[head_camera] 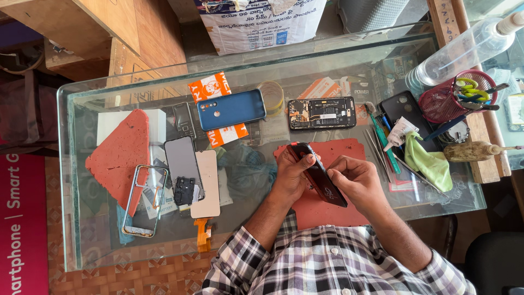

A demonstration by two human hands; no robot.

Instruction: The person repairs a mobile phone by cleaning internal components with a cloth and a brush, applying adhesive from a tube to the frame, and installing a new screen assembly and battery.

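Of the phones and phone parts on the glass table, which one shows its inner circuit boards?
The opened phone at the far middle of the table, right of the blue back cover. Only it lies with boards exposed; the others show covers, screens or a bare frame.

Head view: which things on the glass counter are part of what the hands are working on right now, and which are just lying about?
In hand:
- dark phone, held by the left hand and right hand
- red mat under them

Lying about:
- blue back cover
- opened phone body
- bare phone frame
- green cloth
- red tool basket
- spray bottle
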